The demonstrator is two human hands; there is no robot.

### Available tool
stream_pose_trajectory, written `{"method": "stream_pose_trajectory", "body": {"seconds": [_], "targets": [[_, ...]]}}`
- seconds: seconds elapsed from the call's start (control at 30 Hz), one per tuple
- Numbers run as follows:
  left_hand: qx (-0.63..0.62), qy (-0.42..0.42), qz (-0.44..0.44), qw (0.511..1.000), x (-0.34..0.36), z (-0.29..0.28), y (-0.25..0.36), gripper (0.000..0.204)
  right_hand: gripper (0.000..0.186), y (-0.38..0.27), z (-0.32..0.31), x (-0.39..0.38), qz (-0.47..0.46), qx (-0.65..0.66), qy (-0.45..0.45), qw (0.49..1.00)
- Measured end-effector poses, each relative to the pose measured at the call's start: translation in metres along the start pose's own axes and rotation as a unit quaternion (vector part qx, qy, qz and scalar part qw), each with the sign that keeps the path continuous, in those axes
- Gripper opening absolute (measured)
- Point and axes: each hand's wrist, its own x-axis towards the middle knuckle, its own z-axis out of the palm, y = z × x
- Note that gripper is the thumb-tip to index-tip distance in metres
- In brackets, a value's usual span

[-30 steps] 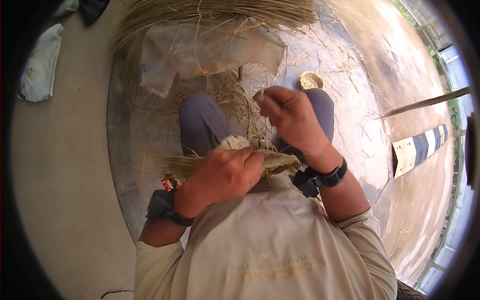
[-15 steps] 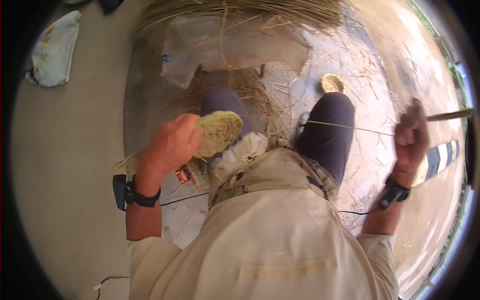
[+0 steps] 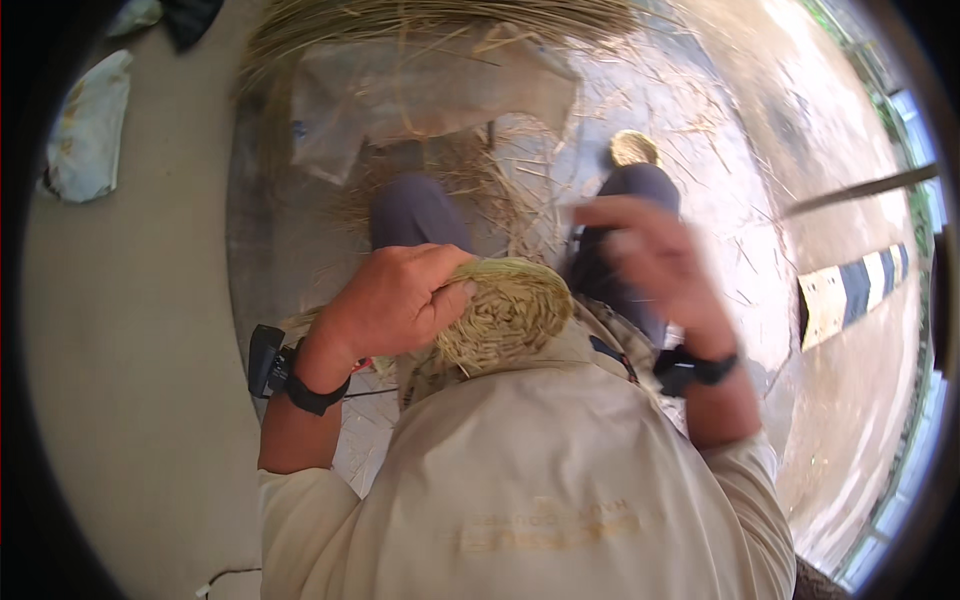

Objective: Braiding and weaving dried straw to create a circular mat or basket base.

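A small round piece woven from pale green-yellow straw (image 3: 515, 312) is tilted in front of my shirt, its coiled, ridged face showing. My left hand (image 3: 395, 302) pinches it at its left edge, thumb on the near face and fingers behind. To the right of it, over my right knee, my right hand (image 3: 662, 262) is blurred by motion. One finger of it points left toward the woven piece. The other fingers are smeared, and I see no strand clearly in them.
A thick bundle of long straw (image 3: 440, 22) lies at the far side, with a translucent plastic sheet (image 3: 430, 85) before it. Past my right knee sits another small woven straw round (image 3: 634, 149). Straw scraps litter the mat. A striped kerb (image 3: 850, 296) runs at right.
My left hand brought the woven piece right and nearer my body, turning its face up. My right hand swung in from the far right, where a strand stretched to it; that strand no longer shows.
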Motion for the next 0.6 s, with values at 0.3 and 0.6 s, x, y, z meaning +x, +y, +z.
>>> {"method": "stream_pose_trajectory", "body": {"seconds": [0.3, 0.6], "targets": [[-0.122, -0.008, -0.066, 0.99, 0.007, 0.024, 0.003, 0.045, 0.047, 0.073, 0.005, -0.058, 0.226, 0.188, -0.206, 0.933], [-0.092, 0.018, 0.024, 0.995, 0.013, 0.039, -0.008, 0.042, 0.036, 0.022, 0.039, 0.006, 0.229, 0.588, 0.077, 0.772]]}}
